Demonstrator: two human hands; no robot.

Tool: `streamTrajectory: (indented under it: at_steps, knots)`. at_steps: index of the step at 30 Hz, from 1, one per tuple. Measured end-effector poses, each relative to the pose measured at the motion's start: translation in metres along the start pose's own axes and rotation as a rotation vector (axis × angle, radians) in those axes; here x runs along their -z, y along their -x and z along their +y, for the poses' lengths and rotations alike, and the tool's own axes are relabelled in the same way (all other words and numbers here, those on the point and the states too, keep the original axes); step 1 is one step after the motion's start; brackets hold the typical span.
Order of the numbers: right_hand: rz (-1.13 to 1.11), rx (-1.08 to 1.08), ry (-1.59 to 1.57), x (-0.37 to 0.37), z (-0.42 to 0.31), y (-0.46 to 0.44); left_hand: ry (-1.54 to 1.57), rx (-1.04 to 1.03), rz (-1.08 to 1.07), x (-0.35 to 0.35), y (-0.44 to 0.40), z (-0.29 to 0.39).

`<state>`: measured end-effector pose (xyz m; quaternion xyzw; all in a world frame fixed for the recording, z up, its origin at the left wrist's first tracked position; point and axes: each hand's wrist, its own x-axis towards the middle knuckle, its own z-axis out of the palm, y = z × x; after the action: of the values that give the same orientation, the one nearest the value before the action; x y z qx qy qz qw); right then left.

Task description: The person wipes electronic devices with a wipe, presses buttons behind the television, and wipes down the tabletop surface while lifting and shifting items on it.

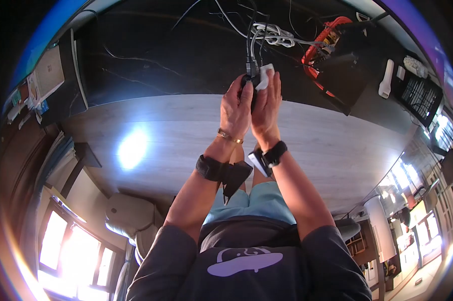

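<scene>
My left hand (pixel 234 109) is closed around a small black device (pixel 245 80), which is mostly hidden by the fingers. Dark cable plugs (pixel 251 66) meet the device's far end. My right hand (pixel 267 108) presses a crumpled white wipe (pixel 266 75) against the device's right side, with its fingers stretched along the cloth. The two hands are side by side, just over the near edge of a black marbled table (pixel 151 55). Whether the wipe is paper or fabric I cannot tell.
A bundled pale cable (pixel 274 35) lies on the table beyond my hands. To its right is an orange-rimmed open case (pixel 312 50) with small items. A white handheld object (pixel 385 79) and a black keyboard-like panel (pixel 417 98) are far right. Books (pixel 48 75) stand at left.
</scene>
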<state>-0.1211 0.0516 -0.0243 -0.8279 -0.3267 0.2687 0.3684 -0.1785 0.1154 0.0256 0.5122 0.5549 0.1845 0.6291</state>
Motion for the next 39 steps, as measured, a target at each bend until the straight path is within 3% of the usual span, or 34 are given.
streamTrajectory:
  at_steps: [2,5,6,7,8,9,11,13,15,16,17,19,22,23,26,27,29,32,33,36,37,39]
  knots:
    - [0.135,-0.076,-0.398,0.010,-0.019,-0.015,-0.026,0.011,-0.032,0.005,-0.001,0.008]
    - [0.017,-0.529,-0.771,0.004,0.019,-0.016,-0.002,-0.035,-0.083,0.015,-0.005,0.004]
    - [0.005,-0.639,-1.122,0.003,0.025,-0.013,0.106,0.059,-0.115,0.020,-0.009,0.004]
    - [-0.052,-0.760,-1.195,0.021,0.011,-0.019,0.213,0.153,-0.145,0.025,-0.014,0.002]
    - [-0.209,-0.823,-1.456,0.029,0.017,-0.018,0.520,0.259,-0.225,0.032,-0.019,-0.009]
    - [-0.375,-0.877,-1.715,0.037,0.014,-0.019,0.520,0.257,-0.226,0.032,-0.020,-0.011]
    - [-0.339,-0.927,-1.637,0.044,0.006,-0.018,0.702,0.445,-0.256,0.031,-0.019,-0.015]
    - [-0.244,-0.881,-1.700,0.038,-0.008,-0.014,0.598,0.384,-0.198,0.015,-0.022,-0.033]
    - [-0.240,-0.794,-1.679,0.033,-0.020,-0.005,0.326,0.090,-0.084,0.000,-0.021,-0.041]
    - [-0.221,-0.670,-1.392,0.032,-0.026,-0.004,0.230,0.116,-0.160,0.000,-0.017,-0.027]
    - [-0.200,-0.545,-1.106,0.030,-0.031,-0.004,0.476,0.173,-0.297,-0.003,-0.012,-0.012]
    - [-0.124,-0.475,-1.136,0.026,-0.037,0.002,0.659,0.288,-0.345,-0.004,-0.008,-0.002]
    - [-0.114,-0.189,-0.664,0.034,-0.063,0.006,0.682,0.457,-0.364,0.006,-0.009,0.017]
    - [-0.036,-0.001,-0.498,0.026,-0.052,0.010,0.828,0.476,-0.362,0.007,-0.015,-0.001]
    - [-0.097,0.174,-0.314,0.027,-0.061,0.028,1.058,0.661,-0.269,0.013,-0.014,0.012]
    - [-0.140,0.169,-0.292,0.032,-0.069,0.029,1.127,0.728,-0.309,0.015,-0.013,0.017]
    - [-0.176,0.233,-0.276,0.032,-0.061,0.025,1.155,0.659,-0.345,0.012,-0.015,0.007]
    - [-0.085,0.147,-0.290,0.024,-0.029,0.003,1.163,0.599,-0.353,0.007,-0.012,0.000]
    - [-0.098,0.165,-0.334,0.024,-0.017,-0.004,1.298,0.565,-0.472,0.015,-0.014,-0.016]
    - [-0.208,-0.292,-0.605,0.017,0.000,-0.017,1.160,0.531,-0.420,0.008,-0.007,-0.005]
    - [-0.208,-0.291,-0.607,0.016,-0.001,-0.014,1.142,0.513,-0.367,0.006,-0.006,-0.005]
    - [-0.119,-0.003,-0.383,0.021,-0.022,0.004,1.058,0.482,-0.302,0.003,-0.010,-0.007]
